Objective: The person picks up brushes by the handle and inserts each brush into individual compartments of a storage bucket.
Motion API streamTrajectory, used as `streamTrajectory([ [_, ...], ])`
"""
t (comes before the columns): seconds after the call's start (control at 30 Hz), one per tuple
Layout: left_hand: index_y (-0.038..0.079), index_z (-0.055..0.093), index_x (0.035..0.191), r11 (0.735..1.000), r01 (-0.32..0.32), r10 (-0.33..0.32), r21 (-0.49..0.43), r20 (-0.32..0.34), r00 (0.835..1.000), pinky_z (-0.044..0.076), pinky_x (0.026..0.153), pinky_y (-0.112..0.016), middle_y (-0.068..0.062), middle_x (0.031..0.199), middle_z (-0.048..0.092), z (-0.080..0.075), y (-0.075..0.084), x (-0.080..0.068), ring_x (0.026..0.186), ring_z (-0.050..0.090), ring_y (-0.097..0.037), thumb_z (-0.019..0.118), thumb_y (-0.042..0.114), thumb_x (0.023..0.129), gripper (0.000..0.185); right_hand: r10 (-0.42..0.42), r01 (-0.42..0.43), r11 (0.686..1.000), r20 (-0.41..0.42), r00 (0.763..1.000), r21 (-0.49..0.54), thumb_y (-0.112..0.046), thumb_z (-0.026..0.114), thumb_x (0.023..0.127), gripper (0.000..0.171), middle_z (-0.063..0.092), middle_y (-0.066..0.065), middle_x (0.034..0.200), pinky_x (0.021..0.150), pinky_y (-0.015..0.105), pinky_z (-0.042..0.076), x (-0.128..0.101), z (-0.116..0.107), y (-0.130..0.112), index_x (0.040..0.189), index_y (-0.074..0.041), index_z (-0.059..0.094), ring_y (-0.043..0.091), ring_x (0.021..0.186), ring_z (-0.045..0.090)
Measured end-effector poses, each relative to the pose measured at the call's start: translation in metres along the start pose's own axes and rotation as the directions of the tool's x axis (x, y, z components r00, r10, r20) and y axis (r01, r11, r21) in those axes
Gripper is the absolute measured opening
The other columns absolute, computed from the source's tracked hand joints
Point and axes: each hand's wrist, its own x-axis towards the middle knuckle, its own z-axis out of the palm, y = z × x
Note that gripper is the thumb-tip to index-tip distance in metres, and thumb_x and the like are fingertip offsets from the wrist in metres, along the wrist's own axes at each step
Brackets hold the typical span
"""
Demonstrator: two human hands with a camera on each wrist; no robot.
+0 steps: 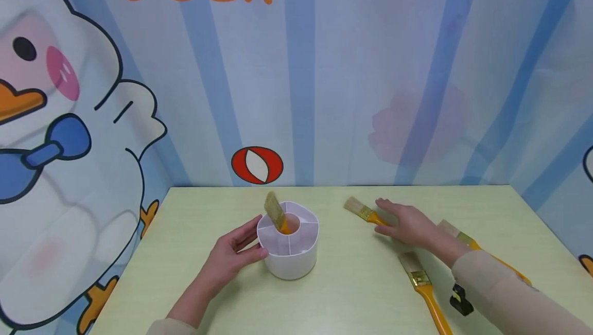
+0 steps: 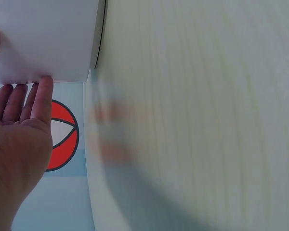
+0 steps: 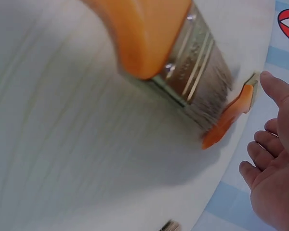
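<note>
A white round organizer (image 1: 292, 267) with several compartments stands on the table. One flat paintbrush (image 1: 275, 212) leans bristles-up in its middle opening. My left hand (image 1: 231, 250) holds the organizer's left side, thumb in front and fingers farther back; in the left wrist view its fingertips touch the white wall (image 2: 48, 38). Over the handle of a paintbrush (image 1: 363, 211) lying farther back is my right hand (image 1: 412, 224), thumb and fingers spread. In the right wrist view that brush (image 3: 233, 113) lies by the thumb, with no grip on it visible.
Another paintbrush (image 1: 423, 283) lies nearer, its bristles pointing away. A further brush (image 1: 468, 240) is partly hidden by the right forearm. A small black object (image 1: 460, 300) shows beside the sleeve. Behind the table (image 1: 352, 294) hangs a blue-striped cartoon curtain (image 1: 343, 93).
</note>
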Motion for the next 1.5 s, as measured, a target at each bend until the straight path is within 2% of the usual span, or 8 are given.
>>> streamTrajectory([
  [0.27,0.015,0.047,0.163,1.0,-0.013,0.013,-0.006,0.009,1.0,0.053,0.111,-0.032,-0.007,0.165,0.048,-0.001,0.0,0.002,0.153,0.045,-0.031,0.086,0.014,0.092,0.081,-0.068,0.073,0.988,0.041,0.997,-0.135,-0.031,0.072,0.104,0.068,0.046,0.031,0.16,0.121,0.069,0.037,-0.001,0.004,0.007,0.156,0.006,0.048,0.053,0.148,0.042],
  [0.6,0.016,0.048,0.162,1.0,-0.012,0.012,-0.011,0.006,1.0,0.053,0.111,-0.032,-0.007,0.165,0.048,0.0,-0.002,0.002,0.153,0.045,-0.032,0.086,0.014,0.092,0.08,-0.163,0.171,0.971,0.06,0.985,-0.165,-0.018,0.065,0.107,0.052,0.053,0.03,0.155,0.119,0.067,0.041,-0.003,0.006,0.013,0.151,0.008,0.054,0.051,0.145,0.047],
  [0.8,0.016,0.048,0.162,1.0,-0.005,0.005,-0.007,0.002,1.0,0.054,0.11,-0.032,-0.007,0.165,0.048,0.001,-0.001,0.001,0.153,0.045,-0.032,0.087,0.014,0.092,0.081,-0.171,0.178,0.972,0.056,0.984,-0.151,-0.016,0.064,0.108,0.05,0.053,0.027,0.155,0.119,0.067,0.041,-0.002,0.008,0.011,0.151,0.006,0.055,0.05,0.145,0.048],
  [1.1,0.016,0.048,0.162,1.0,-0.002,0.002,-0.011,0.0,1.0,0.054,0.11,-0.033,-0.007,0.165,0.048,0.0,0.0,0.0,0.153,0.045,-0.032,0.087,0.014,0.092,0.08,-0.197,0.201,0.972,0.04,0.98,-0.125,-0.022,0.067,0.107,0.052,0.056,0.024,0.155,0.12,0.064,0.041,0.003,0.013,0.005,0.151,0.004,0.057,0.047,0.145,0.05],
  [1.5,0.016,0.049,0.162,1.0,-0.002,0.002,-0.016,-0.007,1.0,0.053,0.111,-0.032,-0.007,0.164,0.049,0.0,0.0,0.001,0.153,0.045,-0.031,0.087,0.012,0.091,0.08,-0.132,0.13,0.986,-0.013,0.991,-0.104,-0.026,0.07,0.105,0.049,0.06,0.026,0.149,0.115,0.066,0.046,0.008,0.02,0.005,0.146,0.001,0.063,0.047,0.139,0.056],
])
